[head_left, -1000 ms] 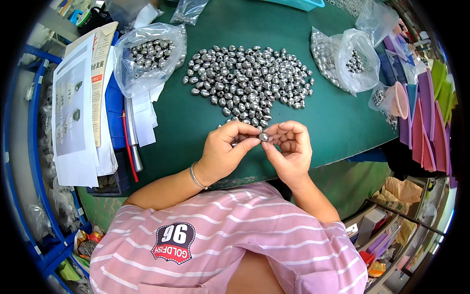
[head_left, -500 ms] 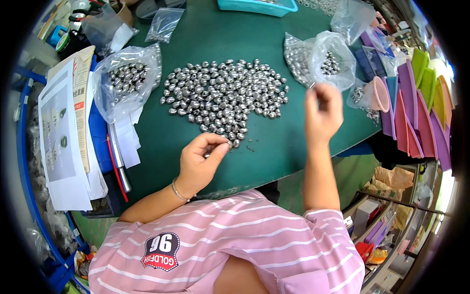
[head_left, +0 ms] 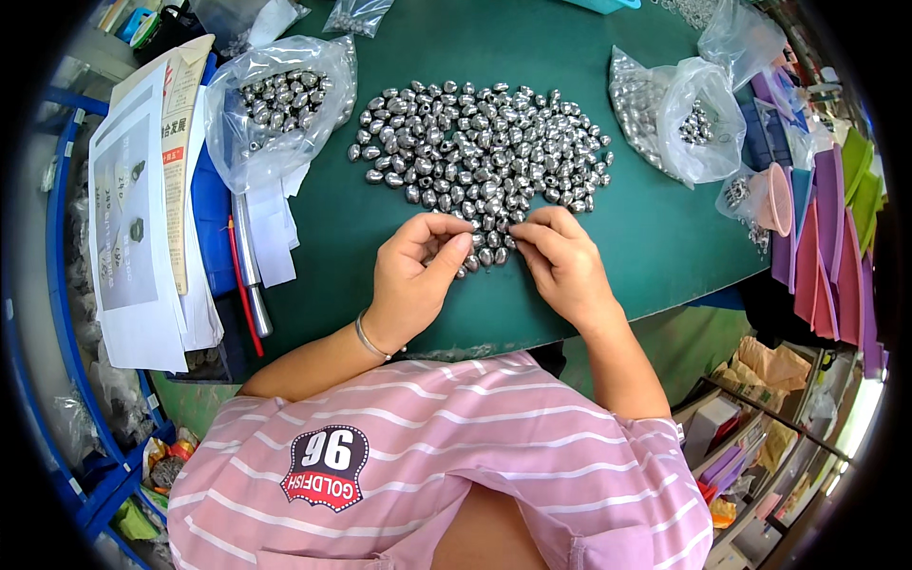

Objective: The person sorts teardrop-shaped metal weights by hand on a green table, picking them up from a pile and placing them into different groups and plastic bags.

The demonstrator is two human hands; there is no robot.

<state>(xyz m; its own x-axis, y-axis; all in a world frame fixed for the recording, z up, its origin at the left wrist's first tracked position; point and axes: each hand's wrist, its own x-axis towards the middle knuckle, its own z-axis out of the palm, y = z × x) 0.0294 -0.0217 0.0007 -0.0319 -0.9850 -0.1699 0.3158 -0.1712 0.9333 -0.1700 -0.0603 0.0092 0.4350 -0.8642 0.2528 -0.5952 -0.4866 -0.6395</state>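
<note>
A green table [head_left: 655,237] carries a wide heap of silver oval beads [head_left: 480,157]. At its near edge, a worker's left hand [head_left: 415,275] and right hand [head_left: 562,266] pinch single beads, fingers curled closed.

Both hands' fingers [head_left: 454,249] hide whichever metal beads [head_left: 480,157] they pinch.

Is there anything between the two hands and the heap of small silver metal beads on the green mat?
Nothing visible: left hand and right hand already touch the near edge of the silver metal beads.
</note>
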